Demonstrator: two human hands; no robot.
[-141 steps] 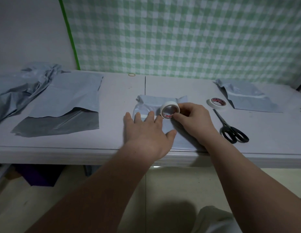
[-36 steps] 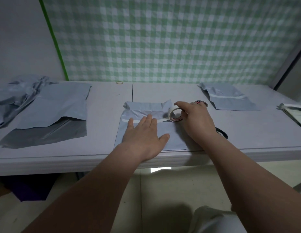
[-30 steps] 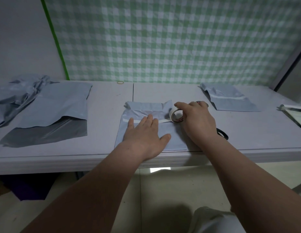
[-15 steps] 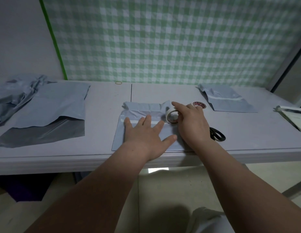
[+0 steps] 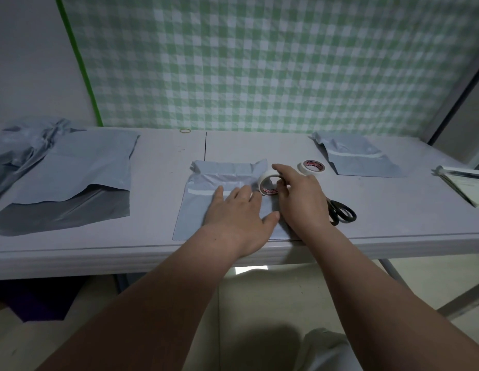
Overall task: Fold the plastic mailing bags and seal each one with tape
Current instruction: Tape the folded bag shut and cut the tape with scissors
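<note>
Head view, taping stage of one bag. Nearest, at lower centre of the frame, the left hand [image 5: 239, 214] lies flat with fingers spread on the folded mailing bag [image 5: 203, 210], gripping nothing, only pressing the plastic down against the table [image 5: 158, 167]. Just right of it, the right hand [image 5: 300, 199] is curled around a roll of tape [image 5: 267, 182], forefinger over the top and thumb at the side; the roll stands on edge on the bag. A white strip of tape [image 5: 199, 192] runs from the bag's left edge toward the roll, passing under the left fingertips; it appears laid along the folded flap, and whether it has been cut from the roll cannot be told. Judged from this, the bag is folded and partly sealed; the strip seems to need carrying on across the flap, cutting and pressing down. Black scissors [image 5: 341, 211] lie at right centre, partly hidden behind the right wrist and within reach for that cut. Beyond them a second roll [image 5: 312, 167] lies flat. Farther, at upper right of the table, a finished bag [image 5: 358, 159] rests folded with a white strip across it, apparently done. At left, well apart, flat unfolded bags [image 5: 72, 178] and a crumpled heap [image 5: 21, 145] behind them remain to be folded. A rubber band [image 5: 185, 130] lies at the table's far edge.
</note>
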